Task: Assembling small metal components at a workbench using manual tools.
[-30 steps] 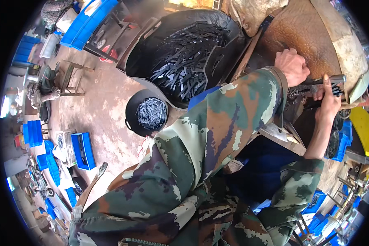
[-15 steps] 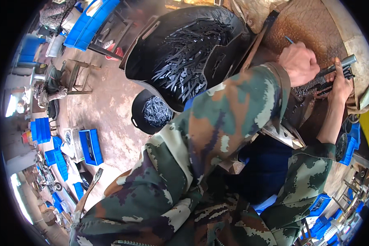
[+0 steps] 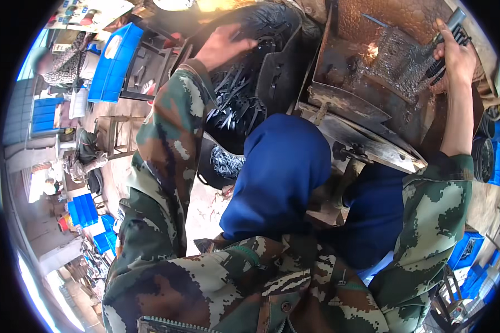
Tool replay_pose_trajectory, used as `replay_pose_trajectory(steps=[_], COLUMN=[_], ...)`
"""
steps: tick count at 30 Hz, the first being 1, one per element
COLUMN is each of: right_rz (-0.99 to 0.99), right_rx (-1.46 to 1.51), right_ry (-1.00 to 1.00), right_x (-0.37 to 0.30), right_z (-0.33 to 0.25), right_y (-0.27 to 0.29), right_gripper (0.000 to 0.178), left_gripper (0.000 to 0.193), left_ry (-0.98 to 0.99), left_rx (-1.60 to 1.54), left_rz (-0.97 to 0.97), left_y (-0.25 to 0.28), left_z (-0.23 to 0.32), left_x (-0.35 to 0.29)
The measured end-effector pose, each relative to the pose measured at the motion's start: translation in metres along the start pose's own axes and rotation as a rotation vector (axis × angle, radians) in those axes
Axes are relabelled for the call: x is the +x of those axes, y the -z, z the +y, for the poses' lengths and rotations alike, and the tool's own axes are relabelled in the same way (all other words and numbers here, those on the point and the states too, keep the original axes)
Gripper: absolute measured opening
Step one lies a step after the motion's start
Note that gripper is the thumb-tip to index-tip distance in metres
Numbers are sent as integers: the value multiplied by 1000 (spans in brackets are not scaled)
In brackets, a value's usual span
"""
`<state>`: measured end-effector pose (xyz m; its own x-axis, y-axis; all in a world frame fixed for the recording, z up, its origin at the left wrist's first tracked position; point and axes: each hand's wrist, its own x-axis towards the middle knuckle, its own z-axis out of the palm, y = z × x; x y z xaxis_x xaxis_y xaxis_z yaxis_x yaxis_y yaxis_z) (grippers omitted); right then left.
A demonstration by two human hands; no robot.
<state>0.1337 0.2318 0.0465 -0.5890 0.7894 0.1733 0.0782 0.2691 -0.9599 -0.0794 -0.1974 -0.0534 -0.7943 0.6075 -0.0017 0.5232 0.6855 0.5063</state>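
Note:
My left hand point(image 3: 222, 47) reaches over a big black tub point(image 3: 286, 72), fingers apart and holding nothing I can see. Dark flat metal strips point(image 3: 228, 94) fill the tub, close under the fingers. At the far right, my right hand point(image 3: 456, 58) is wrapped round a grey round bar point(image 3: 456, 19) with several black narrow pieces along it; their exact kind is unclear. The bar sits at the right side of a rusty, oily metal tray point(image 3: 339, 91). Dark wet granular matter point(image 3: 400, 61) covers part of the tray's bottom. A thin bluish rod point(image 3: 374, 20) shows near its far side.
A smaller black bucket of metal pieces point(image 3: 226, 164) stands beside the tub. My knee in blue cloth point(image 3: 286, 166) rises between tub and tray. Blue crates point(image 3: 114, 64), a wooden stool point(image 3: 114, 136) and another person point(image 3: 61, 66) are at the left. Black coils point(image 3: 483, 158) lie at the right.
My left hand has left the tray and swung left to the tub, its fingers opening from a closed grip. My right hand stays on the bar. The view has shifted.

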Motion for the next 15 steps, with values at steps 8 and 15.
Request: replay_pose_trajectory(steps=[8,15], right_rz=[-10,-39], right_rx=[59,76], right_ry=[-10,14], right_x=[-2,-1], right_z=[2,0], right_y=[7,1], right_gripper=[30,32], left_gripper=[83,54], left_ry=[58,-12], left_rx=[365,219], left_rz=[-46,12], left_y=[-35,-38], left_z=[-14,-28], left_x=[-18,-51])
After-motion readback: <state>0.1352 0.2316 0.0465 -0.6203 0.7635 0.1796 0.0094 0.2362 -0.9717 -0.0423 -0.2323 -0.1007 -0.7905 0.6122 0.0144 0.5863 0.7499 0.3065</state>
